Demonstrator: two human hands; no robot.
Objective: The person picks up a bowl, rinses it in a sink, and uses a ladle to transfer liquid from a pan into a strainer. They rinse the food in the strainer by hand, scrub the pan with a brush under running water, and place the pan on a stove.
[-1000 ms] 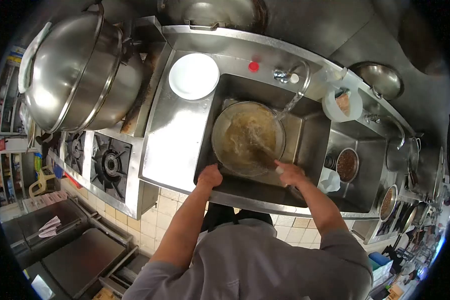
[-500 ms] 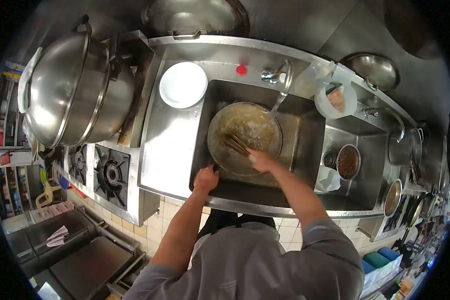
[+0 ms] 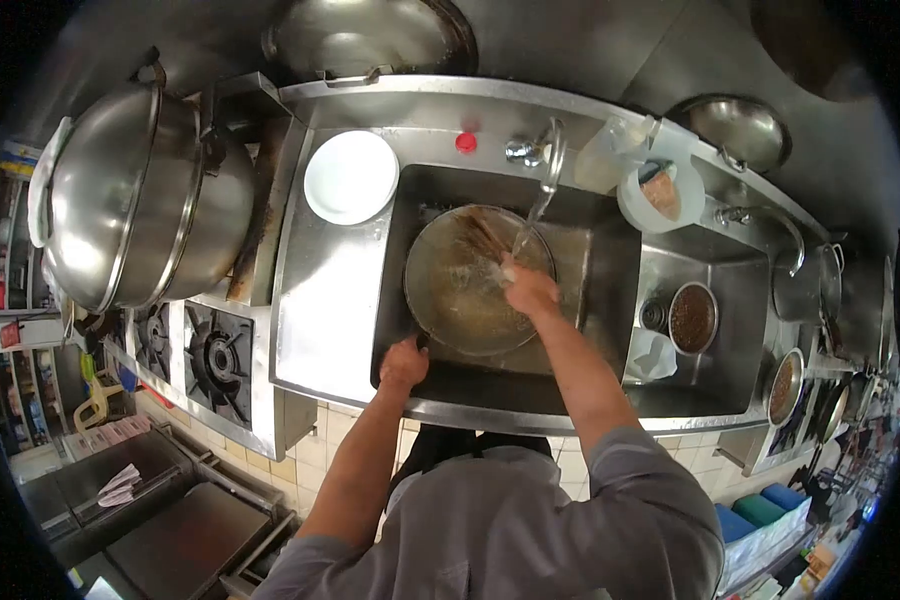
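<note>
A large wok (image 3: pixel 470 310) with cloudy water in it lies in the left basin of the steel sink (image 3: pixel 600 280). My left hand (image 3: pixel 405 362) is closed around the wok's dark handle (image 3: pixel 422 341) at its near left side. In my right hand (image 3: pixel 532 290) is a bamboo wok brush (image 3: pixel 483 234), its bristles against the far inside wall of the wok. Water runs from the faucet (image 3: pixel 553 160) into the wok, close to my right hand. The brush's grip end is mostly hidden by my fingers.
A stack of white plates (image 3: pixel 351 177) stands on the left drainboard. Behind the sink are a red cap (image 3: pixel 466 142) and a white tub (image 3: pixel 662 197). A bowl of brown food (image 3: pixel 693 318) sits in the right basin. A big domed steamer pot (image 3: pixel 150 200) rises at far left, near burners (image 3: pixel 219 360).
My right hand has moved the brush from the wok's middle to its far side, and toward the right under the running water. My left hand stays on the handle. The view shifted slightly.
</note>
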